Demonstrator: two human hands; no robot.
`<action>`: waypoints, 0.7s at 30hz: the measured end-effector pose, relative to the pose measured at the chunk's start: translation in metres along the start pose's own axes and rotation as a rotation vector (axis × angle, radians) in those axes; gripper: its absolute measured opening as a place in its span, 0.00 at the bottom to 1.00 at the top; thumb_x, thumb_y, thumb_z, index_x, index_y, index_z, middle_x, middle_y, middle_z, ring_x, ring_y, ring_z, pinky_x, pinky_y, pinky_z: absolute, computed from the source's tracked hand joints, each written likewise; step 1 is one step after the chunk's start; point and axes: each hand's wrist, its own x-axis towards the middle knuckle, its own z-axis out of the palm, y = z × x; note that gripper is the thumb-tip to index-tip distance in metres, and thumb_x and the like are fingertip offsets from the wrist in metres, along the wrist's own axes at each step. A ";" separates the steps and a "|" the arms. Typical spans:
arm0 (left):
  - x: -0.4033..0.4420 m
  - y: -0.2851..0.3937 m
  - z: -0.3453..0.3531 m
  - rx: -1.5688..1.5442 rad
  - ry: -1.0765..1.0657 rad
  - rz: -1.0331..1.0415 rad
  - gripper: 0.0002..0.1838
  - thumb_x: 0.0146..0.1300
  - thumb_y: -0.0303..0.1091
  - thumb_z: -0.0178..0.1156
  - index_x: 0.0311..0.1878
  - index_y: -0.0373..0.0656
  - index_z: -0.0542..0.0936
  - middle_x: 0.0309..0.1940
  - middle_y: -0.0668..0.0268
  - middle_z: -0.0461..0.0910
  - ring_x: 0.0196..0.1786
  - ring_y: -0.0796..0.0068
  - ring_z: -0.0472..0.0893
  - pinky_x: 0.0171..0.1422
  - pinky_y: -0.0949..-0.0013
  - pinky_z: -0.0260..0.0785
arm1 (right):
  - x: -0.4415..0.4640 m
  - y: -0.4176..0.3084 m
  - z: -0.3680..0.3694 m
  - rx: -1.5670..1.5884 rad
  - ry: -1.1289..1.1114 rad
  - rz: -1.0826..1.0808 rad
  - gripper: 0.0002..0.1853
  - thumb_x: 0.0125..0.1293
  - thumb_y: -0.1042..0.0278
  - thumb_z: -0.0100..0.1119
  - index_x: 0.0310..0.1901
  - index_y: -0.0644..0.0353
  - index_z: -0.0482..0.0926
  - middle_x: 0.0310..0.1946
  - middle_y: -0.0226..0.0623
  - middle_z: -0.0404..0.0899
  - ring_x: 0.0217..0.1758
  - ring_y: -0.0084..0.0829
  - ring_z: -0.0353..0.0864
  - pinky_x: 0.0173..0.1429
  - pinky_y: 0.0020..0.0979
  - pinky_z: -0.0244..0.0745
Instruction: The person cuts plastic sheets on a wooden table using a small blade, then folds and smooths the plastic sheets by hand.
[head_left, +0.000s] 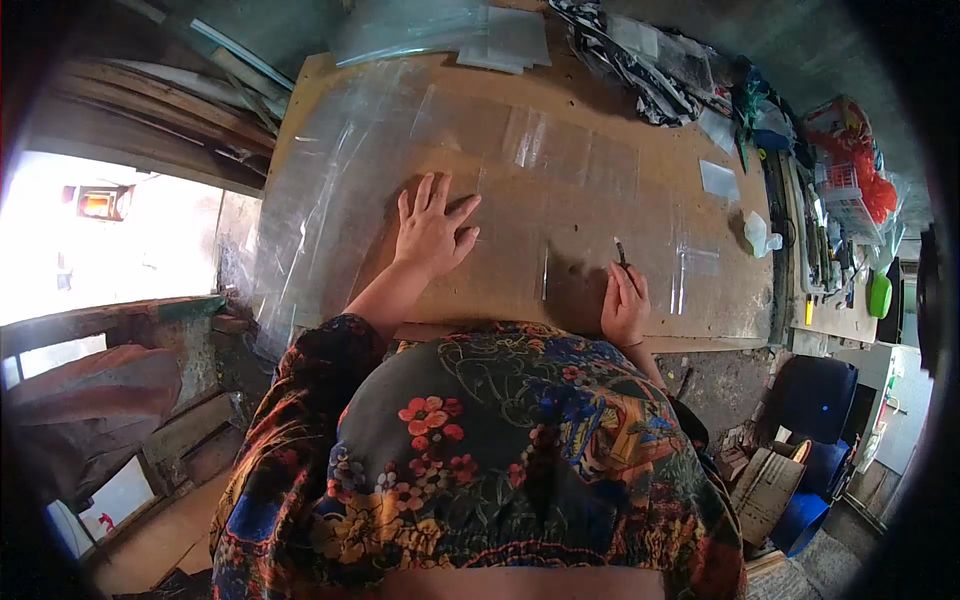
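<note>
My left hand (430, 235) lies flat with its fingers spread on clear plastic sheeting (330, 190) that covers much of a brown board (725, 270). In my right hand (627, 305), near the board's front edge, is a slim dark pen-like tool (621, 252) with a pale tip, pointing away from me. Its exact kind is too small to tell. Between the hands, a narrow shiny strip (545, 270) runs upright on the sheeting. Shiny clear film (530, 140) lies beyond my hands. Another clear piece (697, 262) is right of my right hand.
Stacked clear sheets (505, 38) lie at the far edge. A black-and-white plastic bundle (640, 70) sits at the back right. Crumpled white material (761, 233) rests near the right edge, beside a rack of tools (825, 250) and a basket (845, 195) with a red bag.
</note>
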 end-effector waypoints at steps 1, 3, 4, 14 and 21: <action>0.000 0.000 -0.001 0.008 -0.009 -0.001 0.23 0.60 0.51 0.48 0.60 0.65 0.67 0.66 0.58 0.48 0.70 0.55 0.43 0.68 0.44 0.37 | 0.000 -0.001 0.000 0.019 0.013 0.006 0.11 0.59 0.76 0.52 0.45 0.62 0.75 0.39 0.45 0.73 0.41 0.43 0.75 0.42 0.34 0.72; 0.000 -0.001 -0.001 0.006 -0.010 0.003 0.23 0.60 0.51 0.48 0.60 0.65 0.67 0.67 0.58 0.48 0.70 0.55 0.43 0.68 0.44 0.37 | 0.000 -0.002 0.000 0.037 0.027 0.012 0.11 0.59 0.77 0.52 0.44 0.62 0.76 0.39 0.45 0.73 0.40 0.43 0.75 0.42 0.34 0.72; 0.000 -0.001 -0.001 0.003 -0.010 0.006 0.23 0.60 0.51 0.48 0.60 0.65 0.67 0.67 0.58 0.48 0.70 0.55 0.44 0.68 0.44 0.37 | 0.000 -0.001 -0.001 0.029 0.023 0.014 0.11 0.59 0.77 0.52 0.44 0.63 0.75 0.38 0.45 0.73 0.40 0.43 0.75 0.42 0.34 0.72; 0.000 -0.003 0.003 -0.006 0.011 0.018 0.25 0.58 0.52 0.50 0.60 0.65 0.67 0.67 0.58 0.48 0.69 0.55 0.45 0.68 0.44 0.38 | 0.048 -0.057 0.021 0.286 -0.131 0.128 0.09 0.59 0.75 0.52 0.42 0.57 0.74 0.32 0.42 0.77 0.33 0.41 0.79 0.37 0.34 0.73; 0.001 -0.002 -0.002 -0.015 -0.023 -0.003 0.25 0.57 0.51 0.52 0.60 0.66 0.67 0.67 0.59 0.48 0.69 0.55 0.45 0.69 0.46 0.37 | 0.084 -0.068 0.069 0.169 -0.312 -0.173 0.05 0.56 0.70 0.54 0.35 0.57 0.73 0.27 0.42 0.78 0.29 0.44 0.77 0.32 0.40 0.72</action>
